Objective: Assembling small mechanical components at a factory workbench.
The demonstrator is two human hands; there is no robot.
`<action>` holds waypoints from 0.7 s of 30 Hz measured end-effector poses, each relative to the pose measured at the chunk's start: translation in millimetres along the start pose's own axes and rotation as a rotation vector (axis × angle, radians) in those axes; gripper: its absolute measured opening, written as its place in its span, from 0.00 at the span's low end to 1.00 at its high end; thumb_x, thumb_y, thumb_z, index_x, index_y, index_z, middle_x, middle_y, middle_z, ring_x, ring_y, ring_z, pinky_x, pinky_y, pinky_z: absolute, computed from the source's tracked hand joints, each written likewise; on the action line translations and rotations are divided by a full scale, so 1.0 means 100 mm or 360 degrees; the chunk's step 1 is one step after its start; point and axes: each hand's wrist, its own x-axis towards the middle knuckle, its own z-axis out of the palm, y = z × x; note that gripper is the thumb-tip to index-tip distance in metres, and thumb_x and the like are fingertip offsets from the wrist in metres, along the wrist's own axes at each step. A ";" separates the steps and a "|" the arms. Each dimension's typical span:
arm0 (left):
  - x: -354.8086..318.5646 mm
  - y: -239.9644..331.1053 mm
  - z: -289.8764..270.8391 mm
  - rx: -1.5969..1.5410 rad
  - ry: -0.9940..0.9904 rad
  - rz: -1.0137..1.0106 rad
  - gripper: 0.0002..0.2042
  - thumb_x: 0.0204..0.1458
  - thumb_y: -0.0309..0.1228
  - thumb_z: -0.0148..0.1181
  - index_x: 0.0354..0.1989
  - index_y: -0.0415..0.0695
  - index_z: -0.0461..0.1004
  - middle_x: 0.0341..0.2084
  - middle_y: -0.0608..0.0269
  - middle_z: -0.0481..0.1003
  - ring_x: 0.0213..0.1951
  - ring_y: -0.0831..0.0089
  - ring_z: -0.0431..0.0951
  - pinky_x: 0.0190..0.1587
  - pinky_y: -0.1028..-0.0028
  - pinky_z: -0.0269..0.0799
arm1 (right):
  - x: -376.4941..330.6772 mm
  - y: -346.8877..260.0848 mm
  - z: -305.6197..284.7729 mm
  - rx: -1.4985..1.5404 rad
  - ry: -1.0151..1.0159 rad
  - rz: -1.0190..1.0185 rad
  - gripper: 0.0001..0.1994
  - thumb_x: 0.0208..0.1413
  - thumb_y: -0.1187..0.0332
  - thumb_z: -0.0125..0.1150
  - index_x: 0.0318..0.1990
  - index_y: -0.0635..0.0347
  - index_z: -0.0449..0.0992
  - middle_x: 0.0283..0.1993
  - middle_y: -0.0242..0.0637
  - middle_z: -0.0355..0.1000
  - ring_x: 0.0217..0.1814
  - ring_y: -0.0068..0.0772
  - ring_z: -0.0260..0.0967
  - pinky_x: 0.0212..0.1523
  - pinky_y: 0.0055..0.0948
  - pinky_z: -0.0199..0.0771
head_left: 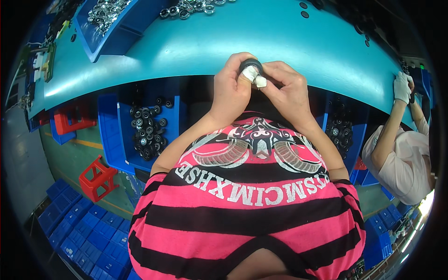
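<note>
As forearms [189, 140] converge, left fingers [234, 60] pinch black round part [251, 62]; right fingers [281, 70] curl against it, grip unclear.

Light capital lettering [252, 197] is printed in an arc across the chest of the pink-and-black striped shirt [242, 219], on the near side of a silver-and-black emblem [263, 137]; its right end is partly lost in the fabric's curve. Any markings on the blue crates [100, 238], near left, are too small to be read.

The T-shirt [247, 219] has broad pink and black stripes, short striped sleeves [148, 189] and a black neckline [263, 242]. Pale lettering [238, 193] arcs across it beside a silvery, curling motif [262, 140]. White wraps [249, 73] cover both thumb ends.
</note>
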 end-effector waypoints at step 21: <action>0.10 0.08 -0.03 -0.0176 -0.0049 -0.0262 0.11 0.64 0.27 0.54 0.52 0.39 0.72 0.32 0.66 0.76 0.26 0.82 0.73 0.29 0.80 0.73 | 0.04 -0.08 0.01 0.0337 0.0007 0.0160 0.13 0.56 0.76 0.60 0.49 0.63 0.81 0.39 0.41 0.77 0.33 0.29 0.78 0.33 0.27 0.78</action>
